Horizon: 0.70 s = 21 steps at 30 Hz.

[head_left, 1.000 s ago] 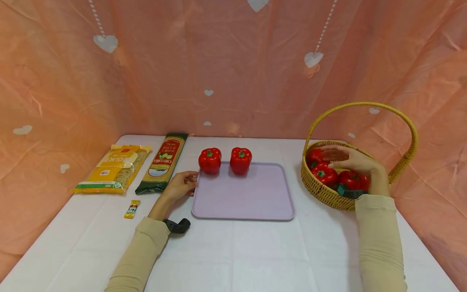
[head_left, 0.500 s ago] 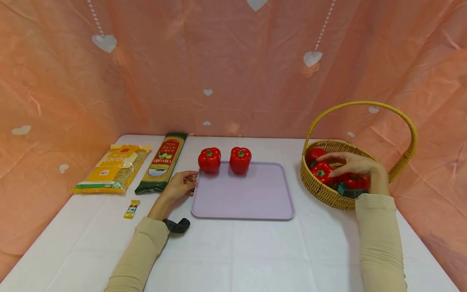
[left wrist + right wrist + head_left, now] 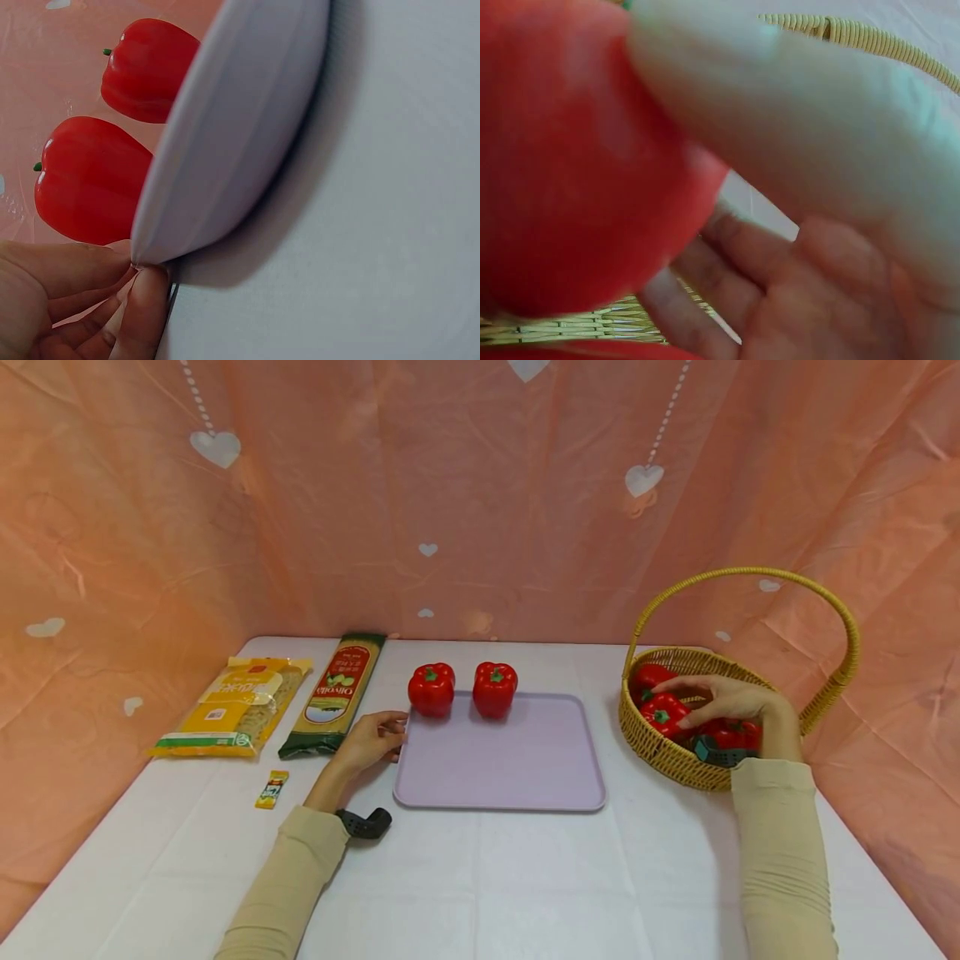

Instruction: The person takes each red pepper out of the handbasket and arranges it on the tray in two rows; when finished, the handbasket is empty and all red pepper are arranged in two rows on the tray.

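Observation:
My left hand (image 3: 372,741) pinches the left rim of the lilac tray (image 3: 498,768); in the left wrist view, thumb and finger meet at the tray's edge. Two red bell peppers (image 3: 432,691) (image 3: 94,180) stand side by side at the tray's far edge. On the right, my right hand (image 3: 731,700) reaches into the wicker basket (image 3: 660,760) and grips a red bell pepper (image 3: 664,713) between thumb and fingers. The right wrist view shows that pepper (image 3: 577,172) close up, with the thumb over it. More red peppers (image 3: 723,732) lie beside it, partly hidden by the hand.
Left of the tray lie a green-and-gold noodle packet (image 3: 334,697), a yellow bag (image 3: 236,706) and a small yellow sachet (image 3: 272,789). The basket's tall handle (image 3: 750,572) arches over the peppers. A pink curtain (image 3: 480,527) hangs behind the white table (image 3: 525,885).
My right hand has lowered into the basket, and its thumb and fingers have closed round a bell pepper. The left hand and the tray have stayed in place.

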{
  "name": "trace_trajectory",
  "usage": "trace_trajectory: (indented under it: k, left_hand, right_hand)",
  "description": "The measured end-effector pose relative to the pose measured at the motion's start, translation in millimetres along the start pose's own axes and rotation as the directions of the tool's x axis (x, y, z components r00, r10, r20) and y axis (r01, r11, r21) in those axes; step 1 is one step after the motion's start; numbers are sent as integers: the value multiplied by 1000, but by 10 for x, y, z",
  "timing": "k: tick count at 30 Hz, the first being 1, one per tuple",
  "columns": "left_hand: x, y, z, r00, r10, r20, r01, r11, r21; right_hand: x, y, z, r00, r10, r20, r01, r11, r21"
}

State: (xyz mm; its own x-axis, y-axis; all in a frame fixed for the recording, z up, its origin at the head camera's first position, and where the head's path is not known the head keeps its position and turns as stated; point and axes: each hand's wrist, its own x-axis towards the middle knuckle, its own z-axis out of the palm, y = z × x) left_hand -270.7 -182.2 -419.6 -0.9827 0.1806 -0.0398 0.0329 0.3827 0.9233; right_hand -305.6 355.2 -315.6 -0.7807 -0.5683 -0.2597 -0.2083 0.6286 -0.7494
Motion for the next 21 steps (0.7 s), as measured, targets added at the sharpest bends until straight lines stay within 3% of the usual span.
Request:
trace_trajectory:
  k: [10,16,21]
  left_hand:
    - [6,-8,1,1000,-13,-6,13,1000,3]
    - [11,-7,5,1000,-10,-7,10,1000,11]
    - [12,-1,0,1000,-29,-11,29,999,14]
  right_hand:
    - [-13,-44,15,999,26,-21,-28,997,-79]
    - [-64,-21,15,998,12,-60,-14,1000,-22]
    - [-120,11,11,986,-91,-142,99,994,48]
